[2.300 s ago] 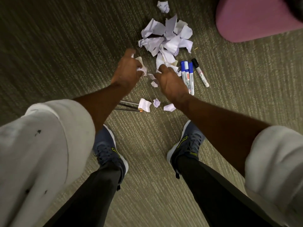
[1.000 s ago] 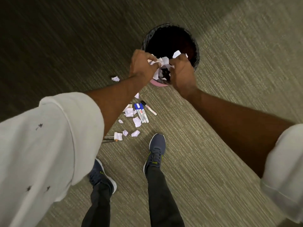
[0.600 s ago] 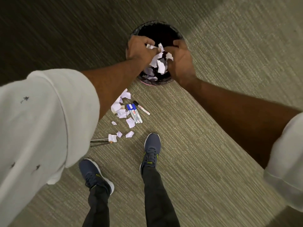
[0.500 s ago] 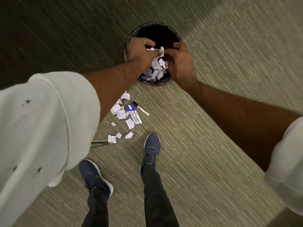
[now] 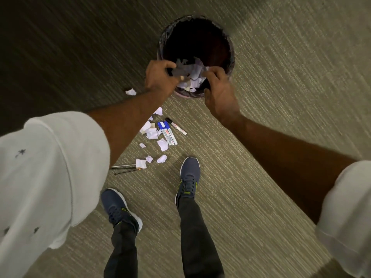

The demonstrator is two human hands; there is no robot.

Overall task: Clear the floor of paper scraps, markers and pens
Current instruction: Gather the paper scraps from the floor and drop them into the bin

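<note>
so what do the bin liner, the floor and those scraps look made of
Bin liner: likely thin dark plastic film, crinkled and faintly shiny at the rim.
Floor: seemingly low-pile carpet, matte, ribbed olive weave.
Scraps: white paper, matte, creased and torn.

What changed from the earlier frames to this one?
The left hand and right hand scooped the big pile off the floor and carried it to the bin, where scraps now lie between them; blur hides whether any is still gripped. Markers, pens and loose scraps stayed on the floor.
</note>
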